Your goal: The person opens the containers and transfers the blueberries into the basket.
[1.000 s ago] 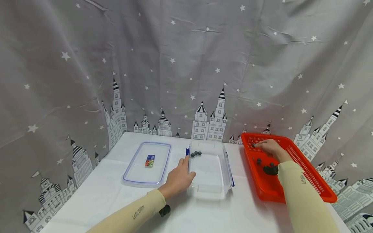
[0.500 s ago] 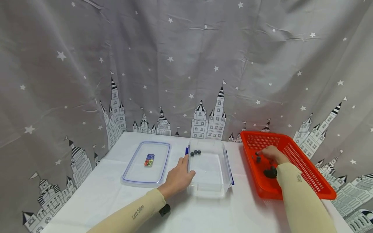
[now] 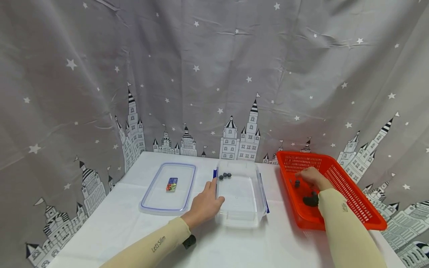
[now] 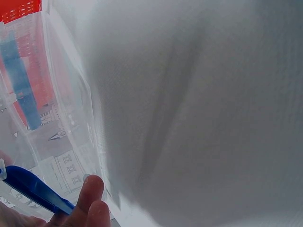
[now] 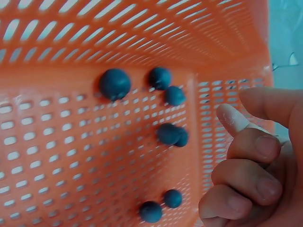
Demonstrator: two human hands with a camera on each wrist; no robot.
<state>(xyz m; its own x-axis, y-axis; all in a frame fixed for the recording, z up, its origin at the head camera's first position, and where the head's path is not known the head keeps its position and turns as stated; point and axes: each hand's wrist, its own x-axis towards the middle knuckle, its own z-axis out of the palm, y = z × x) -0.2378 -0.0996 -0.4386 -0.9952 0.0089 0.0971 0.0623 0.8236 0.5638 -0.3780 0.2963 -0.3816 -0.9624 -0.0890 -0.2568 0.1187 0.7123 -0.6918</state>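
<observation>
A clear plastic food container (image 3: 238,193) stands mid-table with three blueberries (image 3: 225,175) in its far left corner. My left hand (image 3: 205,204) grips its left wall, beside a blue latch (image 4: 33,187). Over on the right, my right hand (image 3: 315,178) reaches down into a red basket (image 3: 355,193). Several blueberries (image 5: 114,84) lie on the basket's bottom in the right wrist view. There the right thumb (image 5: 270,104) and index finger stand apart with no berry visible between them, and the other fingers are curled.
Left of the container lies its clear lid (image 3: 161,197) with a blue seal and a colourful label (image 3: 172,184). A grey curtain (image 3: 201,74) printed with castles and stars hangs behind the white table (image 3: 218,249).
My right hand has moved from the far left corner of the basket toward its middle. A berry near its fingertips shifted nearer, then went out of sight. The left hand stays put.
</observation>
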